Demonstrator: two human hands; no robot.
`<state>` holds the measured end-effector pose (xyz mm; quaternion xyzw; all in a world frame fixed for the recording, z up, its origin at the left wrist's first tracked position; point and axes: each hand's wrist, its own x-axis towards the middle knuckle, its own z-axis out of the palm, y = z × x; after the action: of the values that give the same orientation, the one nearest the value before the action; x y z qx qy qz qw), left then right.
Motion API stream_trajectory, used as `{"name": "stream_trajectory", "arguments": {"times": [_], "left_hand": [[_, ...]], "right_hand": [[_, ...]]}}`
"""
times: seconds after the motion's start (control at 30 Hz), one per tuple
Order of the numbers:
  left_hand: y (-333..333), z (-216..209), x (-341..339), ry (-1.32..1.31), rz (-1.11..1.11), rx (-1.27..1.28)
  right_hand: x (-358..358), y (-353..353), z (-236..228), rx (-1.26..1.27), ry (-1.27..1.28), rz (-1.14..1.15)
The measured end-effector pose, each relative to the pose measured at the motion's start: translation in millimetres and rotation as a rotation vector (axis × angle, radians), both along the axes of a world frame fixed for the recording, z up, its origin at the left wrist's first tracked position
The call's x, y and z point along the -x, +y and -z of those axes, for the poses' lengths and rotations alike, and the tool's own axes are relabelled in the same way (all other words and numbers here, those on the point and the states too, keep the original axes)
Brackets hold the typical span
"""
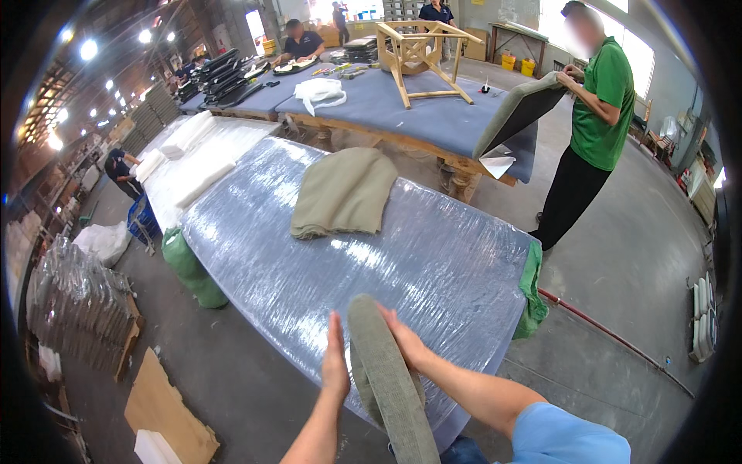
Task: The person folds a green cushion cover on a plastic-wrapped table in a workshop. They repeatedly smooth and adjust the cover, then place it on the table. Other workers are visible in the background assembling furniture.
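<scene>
Nearest you, a grey-green cushion [390, 379] stands on its narrow edge between your two hands, over the near end of the bench, its long side running back toward your body. Your left hand [335, 359] is flat, fingers straight and together, just beside the cushion with a small gap showing; your right hand [403, 340] has its fingers stretched along the cushion's right side, touching it, though how firmly you cannot tell from here. The bench [440, 255] under them is blue-grey beneath clear, wrinkled plastic film that throws back streaks of light. Green cloth [531, 298] hangs at its right corner, and a green sack [189, 271] bulges by its left edge. On the floor [255, 371], smooth grey and a little scuffed, a torn cardboard sheet [170, 410] lies to your left, near a film-wrapped stack [81, 305]; a red pole [603, 332] lies to your right. Farther up the bench rests a folded olive cloth [344, 193]. Beyond, a second bench [464, 124] in blue-grey cloth carries an upturned wooden chair frame [425, 62] and a white bag [319, 93]; at its right end a co-worker in a green shirt [610, 100] holds a padded panel [518, 112]. Behind are yellow buckets [508, 60], bright windows and, at upper left, ceiling lights [89, 49].
</scene>
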<state>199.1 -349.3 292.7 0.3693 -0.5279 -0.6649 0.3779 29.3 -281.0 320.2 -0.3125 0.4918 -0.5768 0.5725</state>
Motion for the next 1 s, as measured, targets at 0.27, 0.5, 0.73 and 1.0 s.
{"name": "stream_trajectory", "arguments": {"times": [0.27, 0.5, 0.73, 1.0], "left_hand": [[-15.2, -109.7, 63.0, 0.121, 0.097, 0.288], [-17.8, -100.2, 69.7, 0.087, 0.083, 0.268], [-21.8, -95.3, 70.5, 0.069, 0.058, 0.244], [-27.2, -79.8, 64.6, 0.110, 0.016, 0.184]], "right_hand": [[5.6, -58.3, -65.3, 0.310, 0.181, -0.014], [13.5, -60.4, -53.6, 0.289, 0.139, -0.005], [15.0, -60.6, -57.2, 0.288, 0.114, 0.018], [7.8, -66.6, -57.5, 0.254, 0.020, -0.030]]}}
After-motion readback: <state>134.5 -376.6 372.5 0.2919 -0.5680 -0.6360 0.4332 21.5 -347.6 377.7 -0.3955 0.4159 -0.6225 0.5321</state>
